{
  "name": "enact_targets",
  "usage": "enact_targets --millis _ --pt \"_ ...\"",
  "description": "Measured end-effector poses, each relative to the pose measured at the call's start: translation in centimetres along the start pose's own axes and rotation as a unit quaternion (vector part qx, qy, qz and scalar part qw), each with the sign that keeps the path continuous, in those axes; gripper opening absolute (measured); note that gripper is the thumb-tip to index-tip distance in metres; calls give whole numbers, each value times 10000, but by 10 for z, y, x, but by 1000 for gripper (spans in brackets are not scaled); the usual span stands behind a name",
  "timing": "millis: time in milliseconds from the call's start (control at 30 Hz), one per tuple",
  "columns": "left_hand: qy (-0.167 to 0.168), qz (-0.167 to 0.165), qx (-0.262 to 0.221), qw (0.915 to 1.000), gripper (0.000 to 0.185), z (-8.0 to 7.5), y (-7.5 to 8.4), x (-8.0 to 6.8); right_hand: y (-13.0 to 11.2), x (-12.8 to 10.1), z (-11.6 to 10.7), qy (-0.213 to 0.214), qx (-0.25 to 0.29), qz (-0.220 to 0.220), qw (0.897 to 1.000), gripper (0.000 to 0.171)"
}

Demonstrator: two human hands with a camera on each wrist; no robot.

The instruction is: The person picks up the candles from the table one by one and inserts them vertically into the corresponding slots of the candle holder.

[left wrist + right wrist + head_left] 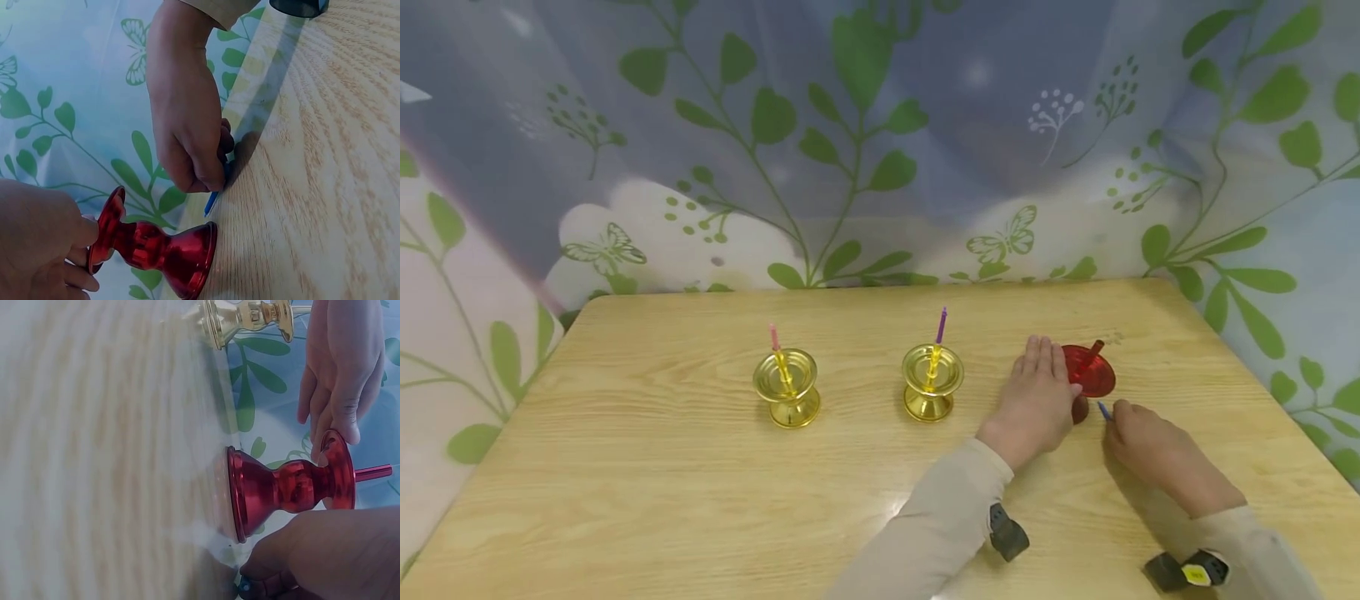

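My left hand [1033,404] is at the left side of a shiny red candle holder [1093,377]. In the left wrist view its thumb and fingers pinch the rim of the holder's upper dish [111,226]. The holder stands upright, its flared base [245,497] at the tabletop and a red tube [374,473] rising from the dish. Just to the right and nearer, my right hand [1165,454] pinches a thin blue candle [1105,410] low over the table. Only one end of that candle sticks out; the fingers hide the rest.
Two gold candle holders stand to the left on the wooden table [647,492]: the middle one [929,404] bears a purple candle [942,325], the far left one [793,408] a pink candle [774,337]. A leaf-patterned cloth [880,200] hangs behind the table.
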State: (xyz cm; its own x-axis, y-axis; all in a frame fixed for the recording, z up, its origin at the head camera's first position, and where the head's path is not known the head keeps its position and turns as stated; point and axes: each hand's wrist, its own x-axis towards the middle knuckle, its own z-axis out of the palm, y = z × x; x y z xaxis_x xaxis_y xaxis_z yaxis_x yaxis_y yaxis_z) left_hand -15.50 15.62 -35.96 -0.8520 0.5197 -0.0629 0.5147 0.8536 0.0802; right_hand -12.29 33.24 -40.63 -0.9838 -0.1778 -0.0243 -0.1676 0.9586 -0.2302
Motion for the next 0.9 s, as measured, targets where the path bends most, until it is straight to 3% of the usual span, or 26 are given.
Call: enact_targets --millis 300,633,900 --pt "184 29 -30 9998 60 4 0 -1 1 -2 -7 -286 -14 399 9988 17" --pt "206 -58 126 9997 64 6 2 0 3 -1 -5 503 175 216 9983 17" --pt "208 -119 139 9996 65 7 2 1 4 0 -7 1298 488 -1 9903 14"
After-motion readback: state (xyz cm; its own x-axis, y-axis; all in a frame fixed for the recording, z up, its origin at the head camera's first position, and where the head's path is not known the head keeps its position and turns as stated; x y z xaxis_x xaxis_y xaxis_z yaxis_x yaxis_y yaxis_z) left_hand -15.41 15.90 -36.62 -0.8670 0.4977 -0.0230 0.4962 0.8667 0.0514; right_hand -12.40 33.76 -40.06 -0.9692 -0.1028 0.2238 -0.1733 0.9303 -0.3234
